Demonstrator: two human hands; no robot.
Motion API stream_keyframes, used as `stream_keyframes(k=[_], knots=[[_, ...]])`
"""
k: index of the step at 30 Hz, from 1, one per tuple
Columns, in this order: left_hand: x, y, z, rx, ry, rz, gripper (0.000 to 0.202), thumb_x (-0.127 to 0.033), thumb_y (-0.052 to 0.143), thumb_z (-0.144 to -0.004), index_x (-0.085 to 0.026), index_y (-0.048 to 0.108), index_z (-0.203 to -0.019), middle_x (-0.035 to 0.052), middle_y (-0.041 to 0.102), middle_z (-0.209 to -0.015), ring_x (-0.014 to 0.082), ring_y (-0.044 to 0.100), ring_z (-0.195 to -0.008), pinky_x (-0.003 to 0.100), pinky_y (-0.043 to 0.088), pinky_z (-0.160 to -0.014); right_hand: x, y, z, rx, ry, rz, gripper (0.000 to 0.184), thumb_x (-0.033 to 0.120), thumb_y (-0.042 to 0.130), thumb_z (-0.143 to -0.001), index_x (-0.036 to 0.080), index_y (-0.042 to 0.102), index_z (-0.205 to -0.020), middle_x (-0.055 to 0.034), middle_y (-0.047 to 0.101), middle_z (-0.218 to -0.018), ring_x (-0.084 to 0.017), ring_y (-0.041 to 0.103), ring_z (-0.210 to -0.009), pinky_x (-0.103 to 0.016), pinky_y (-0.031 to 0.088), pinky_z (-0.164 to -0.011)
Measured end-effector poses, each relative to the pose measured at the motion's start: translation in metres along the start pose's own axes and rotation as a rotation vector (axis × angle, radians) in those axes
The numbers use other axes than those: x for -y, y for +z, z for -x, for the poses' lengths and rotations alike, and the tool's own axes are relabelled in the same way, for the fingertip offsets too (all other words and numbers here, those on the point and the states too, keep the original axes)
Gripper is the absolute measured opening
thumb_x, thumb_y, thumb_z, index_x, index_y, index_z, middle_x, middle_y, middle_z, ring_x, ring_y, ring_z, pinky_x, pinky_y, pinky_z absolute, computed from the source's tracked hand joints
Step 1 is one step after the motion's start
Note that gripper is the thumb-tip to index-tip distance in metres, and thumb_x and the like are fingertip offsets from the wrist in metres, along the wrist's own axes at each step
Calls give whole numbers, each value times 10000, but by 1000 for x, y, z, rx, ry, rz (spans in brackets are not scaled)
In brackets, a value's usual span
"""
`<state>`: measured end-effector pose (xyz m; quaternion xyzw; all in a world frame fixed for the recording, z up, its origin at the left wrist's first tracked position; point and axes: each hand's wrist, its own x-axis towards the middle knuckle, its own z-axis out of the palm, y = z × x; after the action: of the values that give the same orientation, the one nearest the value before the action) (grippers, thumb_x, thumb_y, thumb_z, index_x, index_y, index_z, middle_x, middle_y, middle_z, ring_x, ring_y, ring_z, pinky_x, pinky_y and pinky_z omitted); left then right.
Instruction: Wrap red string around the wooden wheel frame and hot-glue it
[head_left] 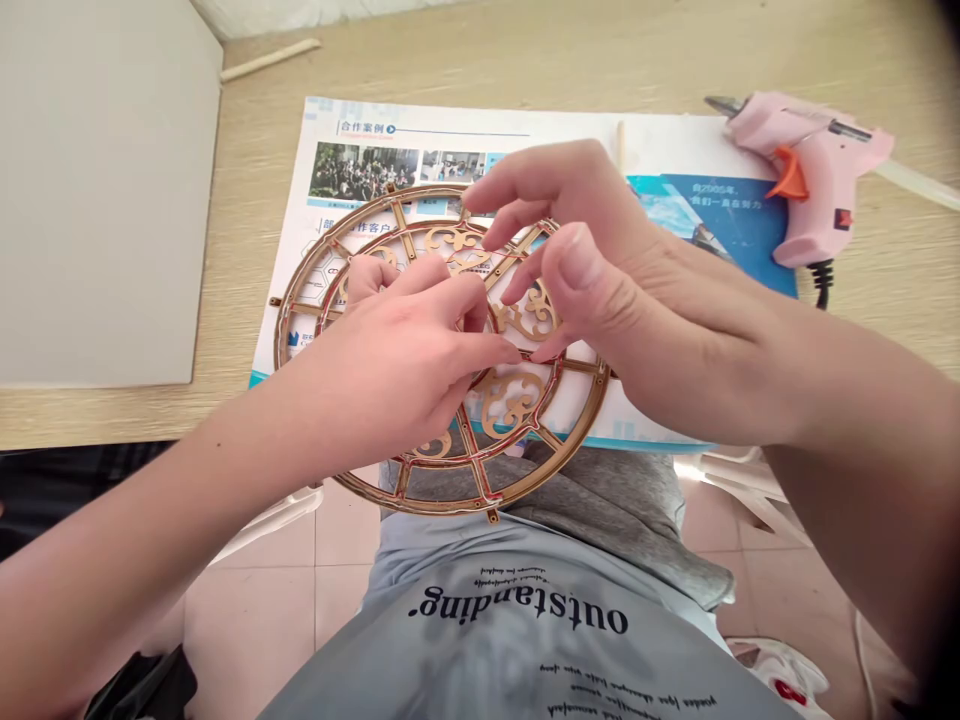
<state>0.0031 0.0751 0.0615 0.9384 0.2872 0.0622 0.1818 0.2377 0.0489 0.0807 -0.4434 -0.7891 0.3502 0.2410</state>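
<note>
A round, gold-brown openwork frame with spokes and scroll ornaments lies over a printed sheet, its near part jutting past the table edge. Thin red and pale wires run along its rings and spokes. My left hand rests on the frame with curled fingers, its thumb reaching a spoke right of the hub. My right hand arches above the right side, thumb and fingers apart. Its lower fingertips come close to my left thumb; whether they pinch a wire there I cannot make out. The hub is largely hidden by my left hand.
The printed sheet lies on a light wooden table. A pink glue gun with an orange trigger sits at the right, its cord leading down. A white panel covers the left side. A pale stick lies behind it.
</note>
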Motion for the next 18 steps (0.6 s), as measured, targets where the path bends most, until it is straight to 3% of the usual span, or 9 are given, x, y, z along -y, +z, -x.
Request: stream_keyframes(k=[5,11,18], knots=[[-1,5,4,-27,14,-79,426,-116,507,-993,-344,839,-1131,109,687,-1150,368,599,-1238,616,434,-1013,3,0,-4,67,33,-23,498,622,265,-1201,348,483,-1555,-8,592,-1500,-196,695,-1224,-418,521,-1115],[-1,7,7,-32,23,-85,460,-116,515,-992,-350,811,-1254,120,699,-1197,393,587,-1336,622,451,-1015,1,0,-6,71,-19,-19,508,586,254,-1212,278,463,-1558,-11,618,-1430,-157,667,-1212,-366,508,-1141],[1,9,6,-38,18,-88,468,-142,494,-1028,-376,822,-1266,121,706,-1268,396,589,-1341,608,460,-1000,-3,1,-4,72,52,-47,559,713,259,-1167,391,436,-1588,0,599,-1374,-165,749,-1119,-359,633,-982]])
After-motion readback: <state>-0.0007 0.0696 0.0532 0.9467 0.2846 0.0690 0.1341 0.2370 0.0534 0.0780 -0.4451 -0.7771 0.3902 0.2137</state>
